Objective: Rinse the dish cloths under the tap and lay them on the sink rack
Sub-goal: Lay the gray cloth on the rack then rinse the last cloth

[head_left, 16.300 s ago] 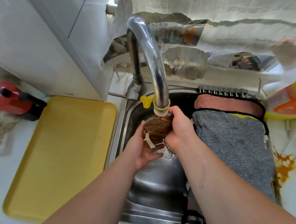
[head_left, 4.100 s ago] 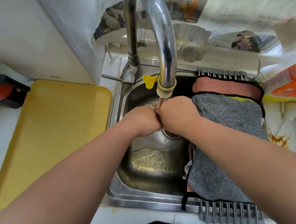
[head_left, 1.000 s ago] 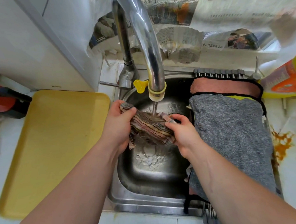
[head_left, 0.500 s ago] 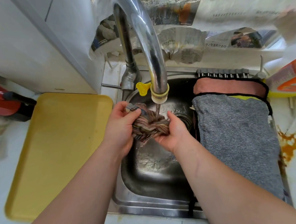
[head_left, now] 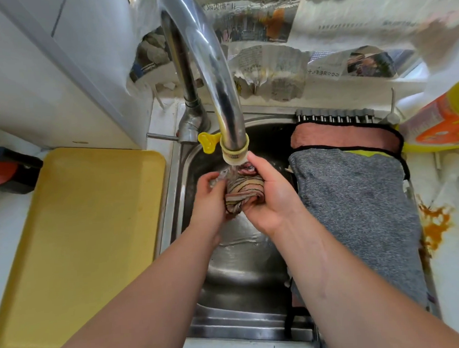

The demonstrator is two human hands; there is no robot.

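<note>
A bunched striped dish cloth [head_left: 244,190] sits right under the tap spout [head_left: 234,153], with water running onto it. My left hand [head_left: 209,198] grips its left side and my right hand [head_left: 270,195] cups its right side, over the steel sink [head_left: 241,269]. On the sink rack [head_left: 334,115] at the right lie a grey cloth [head_left: 358,212] and, behind it, a pink cloth [head_left: 341,138] with black edging.
A yellow tray [head_left: 85,242] lies on the counter left of the sink. A red and black object [head_left: 2,169] stands at the far left. An orange and yellow bottle [head_left: 443,120] stands at the right. Newspaper [head_left: 270,65] hangs behind the tap. An orange stain [head_left: 433,224] marks the right counter.
The cloth was spread between my hands a second ago. Now it is bunched tight and held closer under the spout, with my right hand raised beside the spout tip.
</note>
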